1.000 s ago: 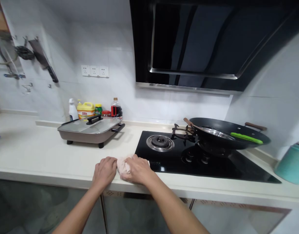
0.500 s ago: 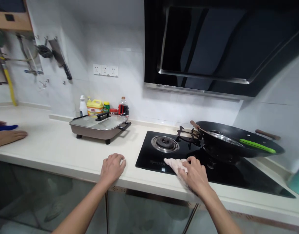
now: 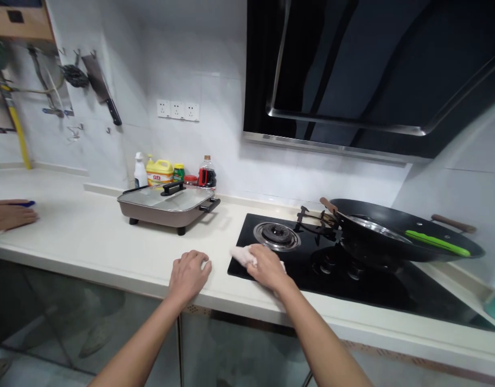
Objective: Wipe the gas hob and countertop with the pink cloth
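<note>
"How far along are we?"
"Midway, we'd judge: our right hand (image 3: 267, 267) is closed on the cloth (image 3: 244, 256) at the front left of the stove (image 3: 306, 267). Under the wok (image 3: 409, 216) looks left to wipe. Our left hand (image 3: 190, 274) rests empty on the counter (image 3: 90, 242), fingers loosely curled."
"Our containers?"
"The wok holds something shiny (image 3: 372, 226) and a green tool (image 3: 437, 243); the pan (image 3: 162, 214) is lidded, contents unclear; the bottle (image 3: 207, 176) holds dark liquid."

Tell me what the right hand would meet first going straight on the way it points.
Beyond its cloth, the right hand would probably meet the black side handle of the lidded pan; depth is unclear.
</note>
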The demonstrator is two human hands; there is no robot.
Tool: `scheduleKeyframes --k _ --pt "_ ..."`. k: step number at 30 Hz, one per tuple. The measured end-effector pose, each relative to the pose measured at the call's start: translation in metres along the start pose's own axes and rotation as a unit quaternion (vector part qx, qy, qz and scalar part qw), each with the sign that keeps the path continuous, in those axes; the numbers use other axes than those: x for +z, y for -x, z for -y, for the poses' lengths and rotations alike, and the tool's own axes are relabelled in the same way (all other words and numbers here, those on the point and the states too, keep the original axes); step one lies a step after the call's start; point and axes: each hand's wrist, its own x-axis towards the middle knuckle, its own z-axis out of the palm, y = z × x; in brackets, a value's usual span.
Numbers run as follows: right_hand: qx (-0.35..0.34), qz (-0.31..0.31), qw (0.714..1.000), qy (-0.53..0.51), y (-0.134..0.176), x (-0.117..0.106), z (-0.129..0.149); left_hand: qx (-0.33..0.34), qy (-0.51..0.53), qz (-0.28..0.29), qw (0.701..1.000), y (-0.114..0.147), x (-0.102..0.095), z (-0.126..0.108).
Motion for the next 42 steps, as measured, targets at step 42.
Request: scheduleKeyframes --k 42 --pt "-0.132 -0.053 0.989 0.044 0.017 0.026 0.081 -0.003 -0.012 0.005 1.000 -0.005 0.002 0.010"
